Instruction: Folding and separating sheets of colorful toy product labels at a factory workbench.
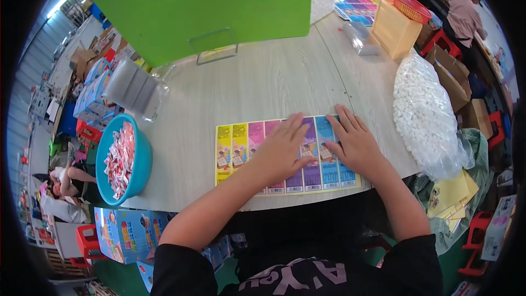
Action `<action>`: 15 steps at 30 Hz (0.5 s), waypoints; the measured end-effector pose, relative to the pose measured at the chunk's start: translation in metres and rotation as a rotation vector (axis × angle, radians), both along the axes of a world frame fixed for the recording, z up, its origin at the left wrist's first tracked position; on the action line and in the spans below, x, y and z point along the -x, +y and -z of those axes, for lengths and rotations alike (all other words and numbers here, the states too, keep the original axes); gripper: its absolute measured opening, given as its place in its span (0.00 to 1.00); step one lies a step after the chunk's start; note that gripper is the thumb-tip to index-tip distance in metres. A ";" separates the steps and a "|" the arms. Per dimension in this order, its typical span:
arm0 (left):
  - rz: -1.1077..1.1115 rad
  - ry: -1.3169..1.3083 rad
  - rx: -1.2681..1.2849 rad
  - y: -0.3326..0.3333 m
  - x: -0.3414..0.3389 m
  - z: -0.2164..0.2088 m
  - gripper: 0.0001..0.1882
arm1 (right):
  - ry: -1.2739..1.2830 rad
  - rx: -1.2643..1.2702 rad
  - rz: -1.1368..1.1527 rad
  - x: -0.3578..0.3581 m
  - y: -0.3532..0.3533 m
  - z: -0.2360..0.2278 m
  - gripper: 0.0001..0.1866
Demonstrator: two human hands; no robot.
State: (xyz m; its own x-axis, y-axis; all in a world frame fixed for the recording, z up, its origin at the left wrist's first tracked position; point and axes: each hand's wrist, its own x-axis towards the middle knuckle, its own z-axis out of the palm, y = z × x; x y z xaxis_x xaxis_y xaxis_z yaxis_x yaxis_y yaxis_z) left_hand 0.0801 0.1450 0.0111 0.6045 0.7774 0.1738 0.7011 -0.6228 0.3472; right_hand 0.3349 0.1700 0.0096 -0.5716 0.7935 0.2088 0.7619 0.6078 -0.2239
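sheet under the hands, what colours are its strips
The sheet: yellow, pink, purple, blue; head view.

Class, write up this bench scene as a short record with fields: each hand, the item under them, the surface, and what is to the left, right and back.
Left hand: left hand, open, palm down on the sheet
Right hand: right hand, open, fingers spread over the sheet's right part
Item: printed sheet with yellow, pink, purple and blue panels
Surface: pale wood-grain table
Left: turquoise basin holding red-and-white packets
Right: clear bag of small white pieces
Back: upright green board
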 end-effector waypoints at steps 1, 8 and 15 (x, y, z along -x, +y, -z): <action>-0.016 0.010 0.022 -0.001 0.007 -0.003 0.39 | -0.006 0.001 -0.001 0.000 0.000 0.000 0.33; -0.174 0.052 0.131 -0.026 0.062 -0.012 0.40 | -0.039 -0.010 -0.019 0.005 0.000 -0.002 0.33; -0.441 0.175 0.116 -0.061 0.118 -0.018 0.38 | -0.050 0.039 0.021 0.005 -0.001 0.003 0.33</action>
